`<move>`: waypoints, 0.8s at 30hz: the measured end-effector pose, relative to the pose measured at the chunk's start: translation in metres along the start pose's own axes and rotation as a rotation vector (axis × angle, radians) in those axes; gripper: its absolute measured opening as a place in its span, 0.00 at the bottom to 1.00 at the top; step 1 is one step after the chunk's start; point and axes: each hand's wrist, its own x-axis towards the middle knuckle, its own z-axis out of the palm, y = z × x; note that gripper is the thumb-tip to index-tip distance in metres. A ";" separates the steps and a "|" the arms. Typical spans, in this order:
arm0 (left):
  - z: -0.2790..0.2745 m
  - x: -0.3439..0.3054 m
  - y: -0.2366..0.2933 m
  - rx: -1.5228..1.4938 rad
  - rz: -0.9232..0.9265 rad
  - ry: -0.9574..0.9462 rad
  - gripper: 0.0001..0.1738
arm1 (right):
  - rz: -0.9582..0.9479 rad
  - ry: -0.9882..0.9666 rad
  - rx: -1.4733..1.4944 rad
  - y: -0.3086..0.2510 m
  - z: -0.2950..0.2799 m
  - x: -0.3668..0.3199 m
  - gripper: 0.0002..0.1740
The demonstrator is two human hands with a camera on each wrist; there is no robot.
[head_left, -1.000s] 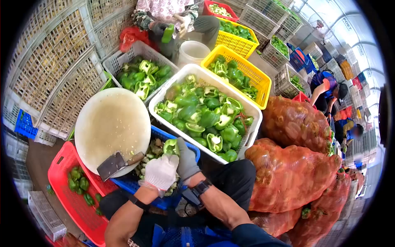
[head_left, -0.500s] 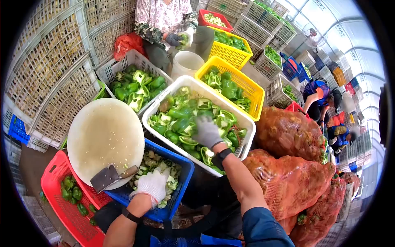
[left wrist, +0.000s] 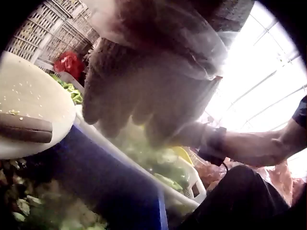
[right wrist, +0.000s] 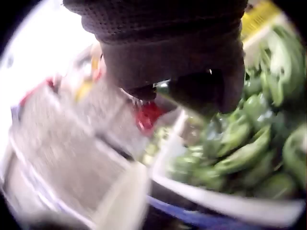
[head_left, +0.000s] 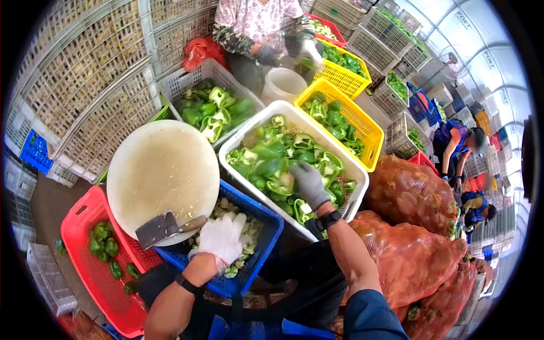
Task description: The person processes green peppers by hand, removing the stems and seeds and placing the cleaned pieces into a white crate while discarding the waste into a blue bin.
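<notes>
My right hand point(head_left: 309, 182), in a grey glove, reaches into the white crate point(head_left: 362, 180) of cut green bell peppers point(head_left: 269, 152). Its fingers curl round a green bell pepper point(right wrist: 192, 93), mostly hidden beneath the palm in the right wrist view. My left hand point(head_left: 222, 235), in a white glove, hovers over the blue crate point(head_left: 272, 235) with relaxed fingers and nothing in them. Pale pepper cores and scraps point(head_left: 249, 241) lie below it. A cleaver point(head_left: 164, 228) rests near the edge of the round cutting board point(head_left: 161, 170), its handle pointing toward my left hand.
At the left stands a red basket point(head_left: 136, 306) with a few whole peppers. Grey point(head_left: 255, 93) and yellow point(head_left: 374, 153) crates of peppers adjoin the white one. Red mesh sacks point(head_left: 408, 249) are piled at my right. Another person point(head_left: 260, 25) sits opposite, beside a white bucket point(head_left: 283, 85).
One second ago both hands were together at a cut pepper over the blue crate. My right hand has since gone forward into the white crate; the left has stayed over the scraps.
</notes>
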 end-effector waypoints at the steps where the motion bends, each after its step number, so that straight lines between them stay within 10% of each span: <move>1: 0.003 0.001 -0.001 -0.058 0.020 0.165 0.27 | 0.024 -0.146 0.424 -0.005 0.006 -0.011 0.29; 5: -0.018 0.011 0.010 -0.308 0.152 0.534 0.28 | 0.150 -0.397 1.121 -0.038 0.052 -0.062 0.26; 11: -0.014 0.004 0.006 -0.319 0.084 0.177 0.23 | -0.099 -0.150 0.457 -0.032 0.101 -0.101 0.29; 24: 0.011 0.000 0.006 -0.248 -0.110 -0.164 0.23 | 0.263 -0.144 0.647 -0.018 0.148 -0.130 0.29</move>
